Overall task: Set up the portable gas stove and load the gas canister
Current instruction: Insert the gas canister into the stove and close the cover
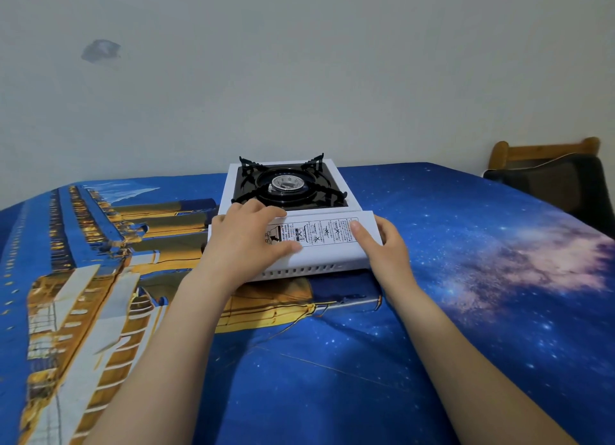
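A white portable gas stove (327,260) sits on the blue printed cloth in the middle of the table. Its black pan support and silver burner (287,185) face up at the far end. The near part is the white canister-compartment lid (327,235) with a printed warning label, and it lies closed. My left hand (248,236) rests flat on the lid's left part, fingers spread over the label. My right hand (382,245) grips the lid's right end, thumb on top and fingers around the edge. No gas canister is in view.
The blue cloth (332,361) with a ship and starry-sky print covers the whole table. A pale wall stands right behind the stove. A wooden chair with a dark back (552,175) stands at the far right corner.
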